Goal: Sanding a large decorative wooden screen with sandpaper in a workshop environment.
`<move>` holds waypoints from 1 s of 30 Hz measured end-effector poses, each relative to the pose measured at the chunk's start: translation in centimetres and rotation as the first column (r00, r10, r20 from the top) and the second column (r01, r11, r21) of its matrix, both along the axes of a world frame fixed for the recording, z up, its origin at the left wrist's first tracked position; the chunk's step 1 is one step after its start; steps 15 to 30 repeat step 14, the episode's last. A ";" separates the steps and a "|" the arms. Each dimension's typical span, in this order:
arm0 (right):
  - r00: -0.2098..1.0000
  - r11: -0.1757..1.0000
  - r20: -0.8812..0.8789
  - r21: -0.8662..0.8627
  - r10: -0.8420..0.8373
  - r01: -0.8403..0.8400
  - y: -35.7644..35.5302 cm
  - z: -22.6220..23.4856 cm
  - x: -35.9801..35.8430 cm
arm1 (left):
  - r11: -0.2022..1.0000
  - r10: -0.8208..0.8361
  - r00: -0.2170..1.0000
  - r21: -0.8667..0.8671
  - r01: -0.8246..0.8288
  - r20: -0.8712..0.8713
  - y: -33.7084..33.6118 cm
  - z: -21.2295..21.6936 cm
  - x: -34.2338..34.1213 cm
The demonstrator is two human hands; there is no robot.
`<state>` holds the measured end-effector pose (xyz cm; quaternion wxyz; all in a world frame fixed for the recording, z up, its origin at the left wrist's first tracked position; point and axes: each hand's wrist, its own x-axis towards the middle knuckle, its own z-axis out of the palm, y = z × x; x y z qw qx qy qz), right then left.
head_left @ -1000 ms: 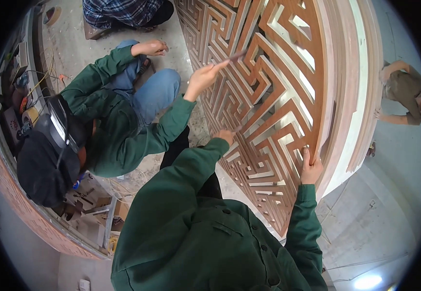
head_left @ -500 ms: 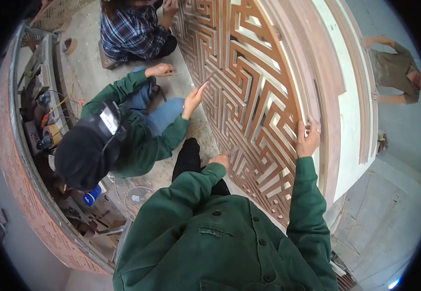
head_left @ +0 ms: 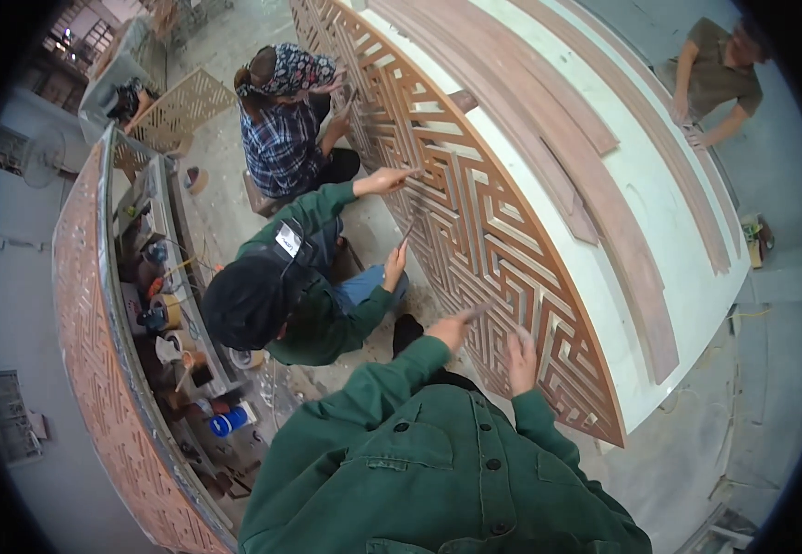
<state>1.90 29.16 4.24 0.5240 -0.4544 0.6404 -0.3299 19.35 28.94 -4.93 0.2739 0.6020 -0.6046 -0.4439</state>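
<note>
A brown wooden lattice panel (head_left: 562, 277) with a curved rim leans in front of me. My left hand (head_left: 450, 332) is closed round a thin, flat, greyish tool (head_left: 480, 311), whose tip is at the lattice; its exact kind is too blurred to tell. To the right, my right hand (head_left: 521, 362) is raised against the lattice face, fingers stretched out and slightly smeared, with nothing visible in them. Beside me on the left, a co-worker in a green jacket and black cap (head_left: 251, 294) reaches to the same panel with both hands, a thin stick in the nearer one.
Behind the panel is a white tabletop (head_left: 636, 208) with long curved wooden strips (head_left: 595, 208). A person in a brown shirt (head_left: 719, 74) stands at its far side. Farther left sits a person in plaid (head_left: 281, 143). A cluttered shelf with a blue container (head_left: 228, 422) lines the left.
My right hand has left the panel's curved rim and come down to the lattice face. My left hand has risen with its tool. The view has shifted; the green-jacketed co-worker's far hand now reaches the panel.
</note>
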 end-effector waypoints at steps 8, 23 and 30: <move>0.752 0.951 0.591 0.265 -0.292 0.161 1.6 2.2 -6.4 | 0.964 -0.266 0.964 -0.024 0.265 -0.028 1.2 9.2 -8.0; 0.714 0.992 0.691 0.042 -0.116 0.120 1.0 1.7 -9.0 | 0.920 -0.363 0.931 -0.145 0.364 0.035 0.2 12.0 -7.4; 0.714 0.992 0.691 0.042 -0.116 0.120 1.0 1.7 -9.0 | 0.920 -0.363 0.931 -0.145 0.364 0.035 0.2 12.0 -7.4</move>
